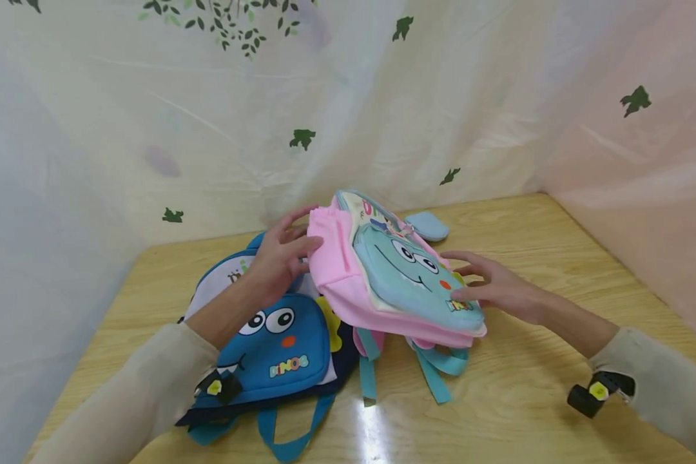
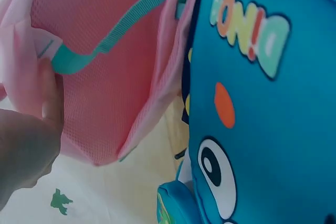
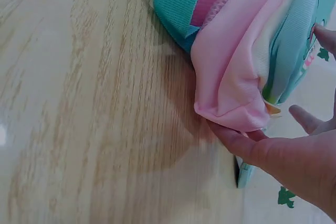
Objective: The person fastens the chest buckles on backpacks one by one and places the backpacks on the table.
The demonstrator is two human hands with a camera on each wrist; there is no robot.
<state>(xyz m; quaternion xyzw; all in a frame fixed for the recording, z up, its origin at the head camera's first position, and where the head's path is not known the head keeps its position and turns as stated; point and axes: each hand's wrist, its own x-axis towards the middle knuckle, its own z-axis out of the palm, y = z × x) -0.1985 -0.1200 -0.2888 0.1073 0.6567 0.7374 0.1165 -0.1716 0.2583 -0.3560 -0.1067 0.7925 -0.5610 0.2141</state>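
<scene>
A pink backpack (image 1: 336,248) with a light teal smiling front pocket (image 1: 394,270) is tilted, its left side raised over a blue backpack (image 1: 284,335). My left hand (image 1: 281,254) grips the pink one's left side. In the left wrist view, a digit lies by a teal strap (image 2: 131,19) on its mesh back. My right hand (image 1: 499,287) touches the pink backpack's right side with spread, fairly straight fingers; in the right wrist view, one finger (image 3: 231,137) meets the pink fabric (image 3: 236,93). The blue backpack lies face up, partly under my left forearm.
Wooden table (image 1: 528,386) beneath both backpacks; a pale cloth with leaf prints (image 1: 238,154) hangs behind and at the sides. A light blue rounded piece (image 1: 428,227) lies behind the pink backpack. Teal straps (image 1: 435,377) dangle at its front, and a blue loop (image 1: 292,444) reaches the near side.
</scene>
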